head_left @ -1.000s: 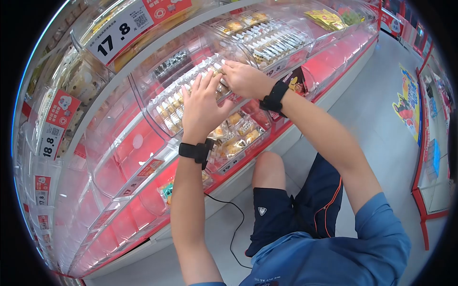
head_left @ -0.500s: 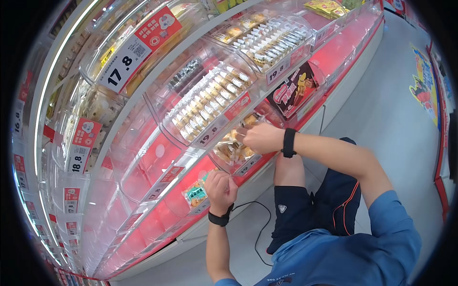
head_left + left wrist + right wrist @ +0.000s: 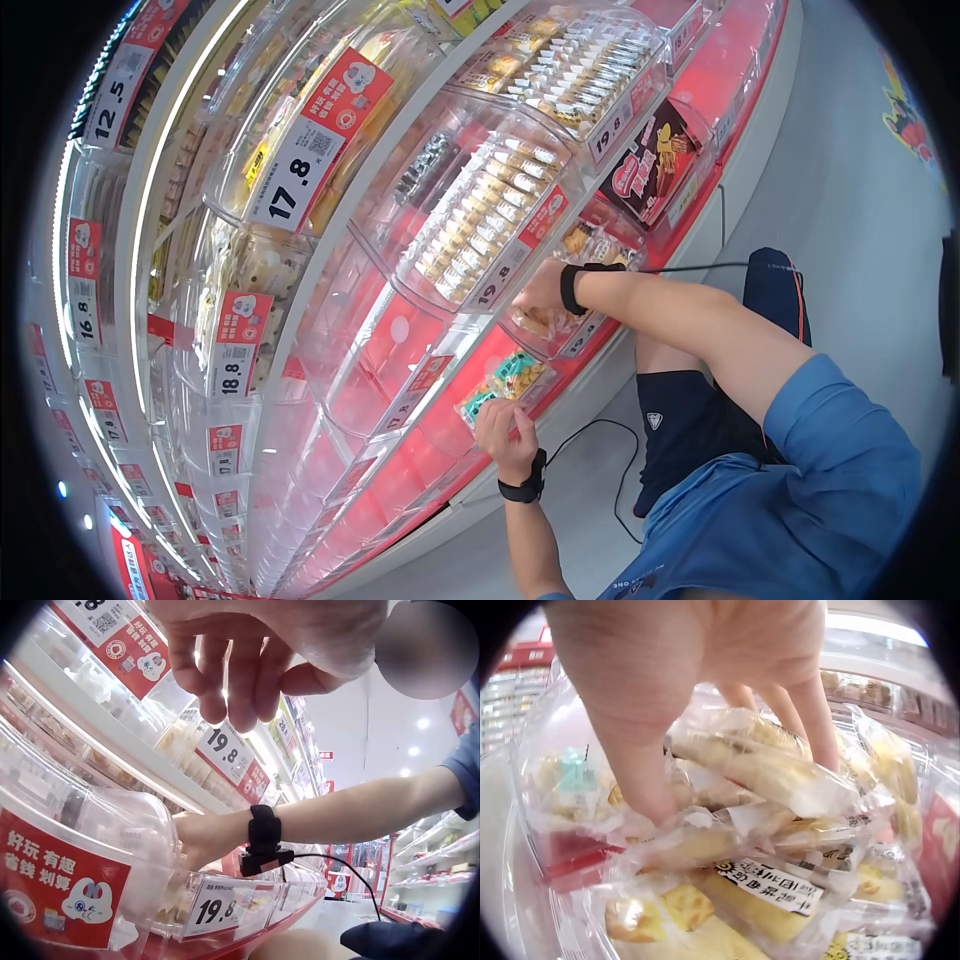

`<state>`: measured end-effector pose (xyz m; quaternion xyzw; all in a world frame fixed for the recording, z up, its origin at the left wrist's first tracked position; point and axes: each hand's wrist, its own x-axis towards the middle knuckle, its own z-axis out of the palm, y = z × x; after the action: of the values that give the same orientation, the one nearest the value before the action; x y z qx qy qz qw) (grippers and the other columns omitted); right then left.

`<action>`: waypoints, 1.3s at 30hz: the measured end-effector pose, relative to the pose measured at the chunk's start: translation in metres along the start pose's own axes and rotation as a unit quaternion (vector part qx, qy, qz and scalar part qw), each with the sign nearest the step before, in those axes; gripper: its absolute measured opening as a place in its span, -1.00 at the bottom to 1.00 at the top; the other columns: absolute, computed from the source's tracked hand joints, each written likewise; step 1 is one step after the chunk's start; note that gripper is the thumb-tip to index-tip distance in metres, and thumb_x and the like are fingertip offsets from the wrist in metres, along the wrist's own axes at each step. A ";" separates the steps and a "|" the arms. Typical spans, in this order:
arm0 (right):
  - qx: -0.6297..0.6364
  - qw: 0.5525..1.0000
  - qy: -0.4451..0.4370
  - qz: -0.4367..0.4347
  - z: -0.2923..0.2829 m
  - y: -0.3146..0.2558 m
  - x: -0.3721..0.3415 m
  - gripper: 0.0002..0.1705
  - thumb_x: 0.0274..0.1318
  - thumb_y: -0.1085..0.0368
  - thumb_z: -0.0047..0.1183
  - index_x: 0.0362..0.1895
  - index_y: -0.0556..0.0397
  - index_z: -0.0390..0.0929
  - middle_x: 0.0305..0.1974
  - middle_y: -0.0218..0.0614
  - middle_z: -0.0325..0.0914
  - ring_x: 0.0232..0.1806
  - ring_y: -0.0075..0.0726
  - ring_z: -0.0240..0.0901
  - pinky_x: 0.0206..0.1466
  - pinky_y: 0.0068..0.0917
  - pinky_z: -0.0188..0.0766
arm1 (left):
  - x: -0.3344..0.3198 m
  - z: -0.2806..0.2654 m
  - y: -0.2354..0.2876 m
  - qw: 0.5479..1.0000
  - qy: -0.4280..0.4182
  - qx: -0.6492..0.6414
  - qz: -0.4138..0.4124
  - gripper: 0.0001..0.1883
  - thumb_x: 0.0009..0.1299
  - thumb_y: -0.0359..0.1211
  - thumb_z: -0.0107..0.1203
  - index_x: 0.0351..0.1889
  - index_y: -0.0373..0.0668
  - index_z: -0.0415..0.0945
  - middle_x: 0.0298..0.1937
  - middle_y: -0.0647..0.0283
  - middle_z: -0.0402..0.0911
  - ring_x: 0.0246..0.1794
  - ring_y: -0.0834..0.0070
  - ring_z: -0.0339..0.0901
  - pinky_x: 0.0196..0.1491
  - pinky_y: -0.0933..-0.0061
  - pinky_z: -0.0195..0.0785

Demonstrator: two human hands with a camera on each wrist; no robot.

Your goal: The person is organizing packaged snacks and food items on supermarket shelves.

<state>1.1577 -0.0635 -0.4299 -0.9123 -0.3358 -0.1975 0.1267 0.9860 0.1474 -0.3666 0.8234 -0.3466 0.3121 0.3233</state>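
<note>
My right hand (image 3: pixel 541 287) reaches into a clear lower bin of individually wrapped pastries (image 3: pixel 765 896). In the right wrist view, its thumb and fingers (image 3: pixel 819 724) grip a clear-wrapped pastry (image 3: pixel 742 754) on top of the pile. My left hand (image 3: pixel 507 438) hangs in front of the lower shelf with loosely curled fingers and nothing in them. It overlaps green-and-clear snack packets (image 3: pixel 520 374) in the head view. Above the right hand, a clear bin holds neat rows of wrapped rolls (image 3: pixel 490 215).
A price label (image 3: pixel 498 286) fronts the upper bin. A dark red-and-black box (image 3: pixel 652 165) stands right of the pastry bin. Tall shelves with clear bins curve away left. A black cable (image 3: pixel 600 425) hangs near the left wrist, close to the person's legs.
Both hands have left the upper bin's wrapped rolls. The right hand went down into the lower pastry bin, the left down to the lower shelf's front. The head view has turned leftward.
</note>
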 end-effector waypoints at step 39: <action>0.070 0.941 -0.080 0.322 -0.030 0.028 -0.085 -0.35 -0.21 0.11 0.27 0.03 0.02 0.38 -0.11 -0.08 0.54 -0.08 0.09 0.51 0.00 -0.01 0.40 | -0.005 0.048 0.021 0.462 0.021 -0.794 -0.395 -0.21 0.18 -0.28 -0.08 0.41 -0.31 -0.04 0.37 -0.14 0.18 0.40 -0.11 0.08 0.40 -0.17 -0.05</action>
<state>1.1090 -0.1425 -0.4440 -0.9733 -0.0456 -0.0490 0.2196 0.9812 0.1021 -0.3917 0.2543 -0.0753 -0.2409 0.9336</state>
